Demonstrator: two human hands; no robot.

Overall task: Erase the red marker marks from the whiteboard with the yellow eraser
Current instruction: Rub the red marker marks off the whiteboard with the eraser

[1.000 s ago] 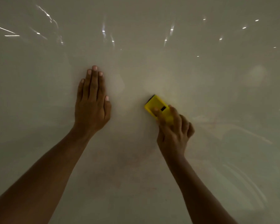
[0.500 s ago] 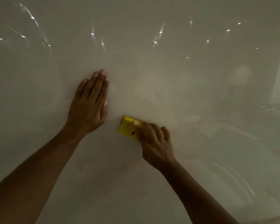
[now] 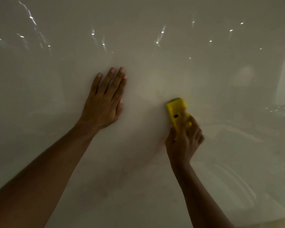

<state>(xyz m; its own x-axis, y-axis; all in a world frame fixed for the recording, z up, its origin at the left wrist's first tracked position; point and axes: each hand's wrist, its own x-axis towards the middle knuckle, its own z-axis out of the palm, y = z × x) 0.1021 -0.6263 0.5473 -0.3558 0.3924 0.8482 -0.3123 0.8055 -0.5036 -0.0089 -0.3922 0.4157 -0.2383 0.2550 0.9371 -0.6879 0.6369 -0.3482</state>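
Left hand [image 3: 105, 102] flat on whiteboard [image 3: 155, 71], fingers straight, right hand [image 3: 184, 142] gripping yellow eraser [image 3: 175, 111], blurred, faint red marks [image 3: 160, 143] beside it

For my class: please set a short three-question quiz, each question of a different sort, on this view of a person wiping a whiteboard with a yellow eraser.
1. True or false: the left hand lies flat on the whiteboard with straight fingers.
2. Multiple choice: the yellow eraser is held by A) the left hand, B) the right hand, C) neither hand.
3. Fill the gap: a faint reddish smear shows on the board just to the ____ of the right hand.

Key: 1. true. 2. B. 3. left.
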